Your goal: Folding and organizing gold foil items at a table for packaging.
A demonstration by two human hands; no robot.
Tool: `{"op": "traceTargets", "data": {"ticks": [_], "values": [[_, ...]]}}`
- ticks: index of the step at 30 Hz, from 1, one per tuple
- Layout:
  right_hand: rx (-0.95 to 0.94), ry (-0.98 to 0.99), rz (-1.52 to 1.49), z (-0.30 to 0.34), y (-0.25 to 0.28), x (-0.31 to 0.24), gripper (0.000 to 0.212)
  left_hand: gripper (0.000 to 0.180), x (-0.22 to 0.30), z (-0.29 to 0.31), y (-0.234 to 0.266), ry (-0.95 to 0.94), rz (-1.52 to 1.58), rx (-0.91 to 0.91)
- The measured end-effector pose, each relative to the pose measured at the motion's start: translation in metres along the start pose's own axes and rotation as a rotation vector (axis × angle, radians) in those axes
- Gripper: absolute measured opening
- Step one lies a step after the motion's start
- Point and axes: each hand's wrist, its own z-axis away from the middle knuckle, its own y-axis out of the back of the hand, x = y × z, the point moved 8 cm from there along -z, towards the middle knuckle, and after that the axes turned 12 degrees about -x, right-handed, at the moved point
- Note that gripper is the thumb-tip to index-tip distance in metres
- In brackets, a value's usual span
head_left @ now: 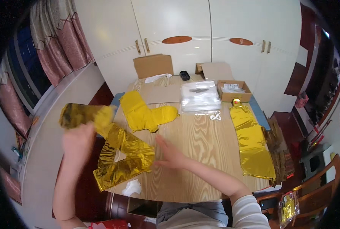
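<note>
My left hand (pixel 79 140), smeared by motion, is raised at the table's left edge and appears closed on a flat gold foil balloon (pixel 126 162). One blurred end of that balloon lifts into the air beyond the hand, while the crinkled rest lies on the table with a gap in its middle. Just right of the foil, my right hand (pixel 170 154) hovers low with its fingers stretched apart, holding nothing. Farther back lies a second, bent yellow-gold foil balloon (pixel 141 114). A crumpled white scrap (pixel 132 187) sits at the near edge.
Along the table's right side lies a stack of long gold foil pieces (pixel 252 141). Clear plastic bags (pixel 200 95), small white rings (pixel 215 115) and an open cardboard box (pixel 235 96) stand farther back. A wooden chair (pixel 322 187) is at the right.
</note>
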Motion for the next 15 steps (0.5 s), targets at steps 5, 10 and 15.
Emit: {"op": "traceTargets", "data": {"ticks": [5, 10, 15], "values": [[0.264, 0.073, -0.005, 0.064, 0.086, -0.034, 0.118, 0.02, 0.088, 0.004, 0.114, -0.396, 0.615, -0.005], [0.255, 0.216, 0.106, 0.122, 0.129, -0.064, 0.082, 0.013, 0.046, -0.019, 0.141, -0.191, 1.128, 0.066], [0.137, -0.039, -0.393, 0.171, 0.126, -0.039, 0.021, 0.013, 0.023, -0.079, 0.056, 0.062, 1.532, 0.024]]}}
